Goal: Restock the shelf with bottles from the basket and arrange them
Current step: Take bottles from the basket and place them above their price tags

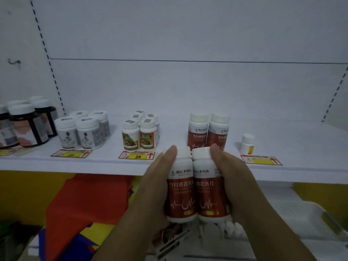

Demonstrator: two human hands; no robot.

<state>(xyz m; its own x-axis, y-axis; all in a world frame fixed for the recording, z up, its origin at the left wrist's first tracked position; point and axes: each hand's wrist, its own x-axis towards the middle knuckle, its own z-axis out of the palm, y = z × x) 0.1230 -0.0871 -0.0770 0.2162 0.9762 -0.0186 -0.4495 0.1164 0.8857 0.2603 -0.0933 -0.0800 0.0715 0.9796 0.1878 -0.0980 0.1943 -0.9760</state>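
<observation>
Left hand (154, 187) grips one red-labelled bottle (180, 191), my right hand (232, 183) a second bottle (206, 193), touching. Both read 湖北李时珍; a shelf tag (137, 155) says 88.

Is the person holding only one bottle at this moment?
No: the left hand grips the left red-labelled bottle and the right hand grips the right red-labelled bottle, side by side.

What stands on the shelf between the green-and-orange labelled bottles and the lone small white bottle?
Two red-labelled bottles stand side by side there, white caps up, as the head view shows.
</observation>
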